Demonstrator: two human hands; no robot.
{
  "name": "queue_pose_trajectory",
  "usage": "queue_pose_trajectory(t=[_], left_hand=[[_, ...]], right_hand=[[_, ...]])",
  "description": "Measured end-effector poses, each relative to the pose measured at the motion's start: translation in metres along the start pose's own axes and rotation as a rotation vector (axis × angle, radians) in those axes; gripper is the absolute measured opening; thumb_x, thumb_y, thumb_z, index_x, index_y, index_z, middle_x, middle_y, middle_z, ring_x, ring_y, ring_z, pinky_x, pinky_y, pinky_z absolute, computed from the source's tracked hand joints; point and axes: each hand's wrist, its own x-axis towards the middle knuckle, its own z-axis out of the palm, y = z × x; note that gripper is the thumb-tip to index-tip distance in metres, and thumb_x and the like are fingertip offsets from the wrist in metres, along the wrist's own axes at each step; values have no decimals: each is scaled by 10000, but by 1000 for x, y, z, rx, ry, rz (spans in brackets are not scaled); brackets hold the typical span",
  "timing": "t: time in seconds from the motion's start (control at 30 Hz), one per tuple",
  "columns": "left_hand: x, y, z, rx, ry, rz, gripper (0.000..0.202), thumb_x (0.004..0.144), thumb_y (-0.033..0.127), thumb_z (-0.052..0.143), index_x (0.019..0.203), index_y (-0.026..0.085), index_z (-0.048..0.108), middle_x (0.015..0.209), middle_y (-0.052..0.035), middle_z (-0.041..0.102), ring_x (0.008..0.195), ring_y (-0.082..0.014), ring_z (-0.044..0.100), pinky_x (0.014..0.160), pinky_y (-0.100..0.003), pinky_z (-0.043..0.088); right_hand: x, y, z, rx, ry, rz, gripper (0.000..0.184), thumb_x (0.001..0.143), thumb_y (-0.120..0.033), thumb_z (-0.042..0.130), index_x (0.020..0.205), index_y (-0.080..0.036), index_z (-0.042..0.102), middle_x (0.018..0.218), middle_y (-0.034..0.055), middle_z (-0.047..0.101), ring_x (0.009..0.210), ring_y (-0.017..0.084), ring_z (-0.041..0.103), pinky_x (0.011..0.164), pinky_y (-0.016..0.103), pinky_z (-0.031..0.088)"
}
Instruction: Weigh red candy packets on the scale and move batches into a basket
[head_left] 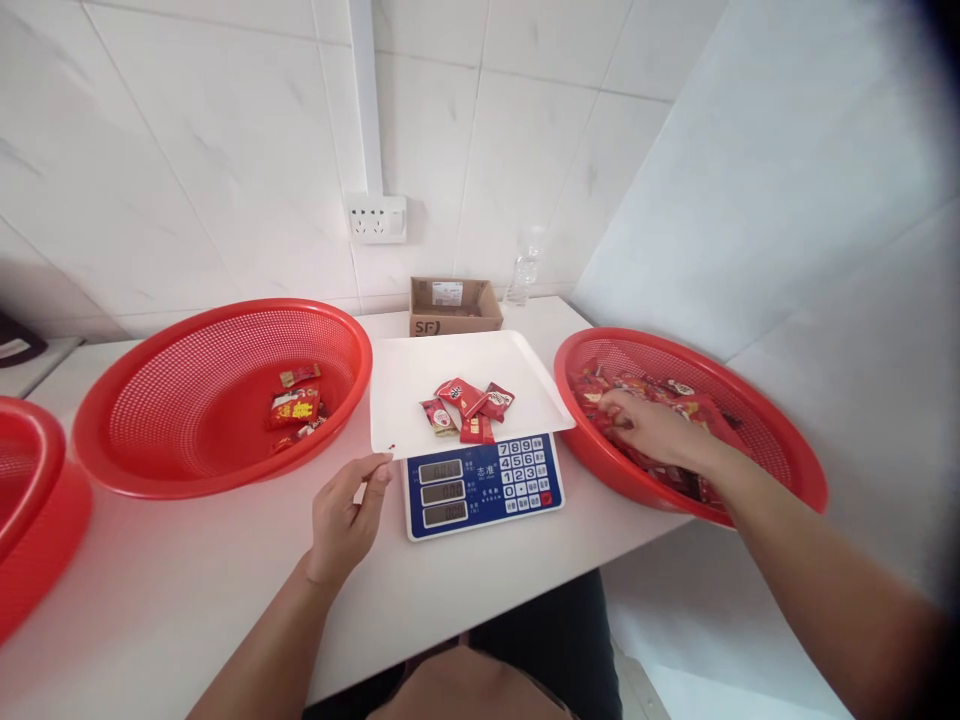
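Note:
A blue digital scale [484, 485] with a white tray [405, 385] stands in front of me. Several red snack packets [466, 410] lie on the tray. My left hand [346, 515] pinches the tray's near left corner between thumb and forefinger. My right hand [649, 428] reaches into the red basket on the right [780, 450], fingers curled down among its red packets [697, 410]. Whether those fingers grip a packet is hidden. A red basket on the left [150, 400] holds a few packets [296, 408].
A small cardboard box [454, 305] and a clear plastic bottle [525, 268] stand against the tiled wall behind the scale. A wall socket [377, 218] is above. Another red basket [30, 500] pokes in at the far left. The table edge runs close to my body.

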Motion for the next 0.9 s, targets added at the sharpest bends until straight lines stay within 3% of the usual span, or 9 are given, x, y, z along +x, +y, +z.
queue_pose_trajectory(t=[0.13,0.33,0.57,0.7,0.9], left_hand=[[0,0,0,-4,-4,8,162,889,248,487,951,191,625,702,2,682,644,-104,658,631,-200,528],[0,0,0,11,-9,1,171,891,253,479,954,190,625,721,1,692,654,-104,666,634,-195,527],[2,1,-3,22,-3,-13,172,880,280,501,952,191,630,694,2,697,642,-119,678,620,-195,517],[2,1,-2,78,-6,-12,213,893,338,471,946,201,626,669,4,692,634,-125,683,535,-177,494],[2,-1,-1,103,9,-1,241,897,375,458,945,202,619,663,6,692,616,-120,682,490,-162,472]], right_hand=[[-10,-5,-17,-84,-112,74,155,738,-226,528,882,-275,559,778,1,682,654,218,627,560,312,446],[-19,-4,-27,2,-62,171,173,757,-278,543,926,-272,581,795,-4,708,549,168,596,490,282,429],[-24,-13,-35,103,55,215,196,742,-291,544,922,-247,605,863,4,706,719,176,642,633,280,469],[-27,-17,-36,151,96,198,192,741,-261,518,912,-243,603,898,8,702,753,171,640,661,282,475],[-30,-16,-38,79,154,196,236,765,-228,481,953,-239,623,993,23,700,843,189,636,729,307,468]])
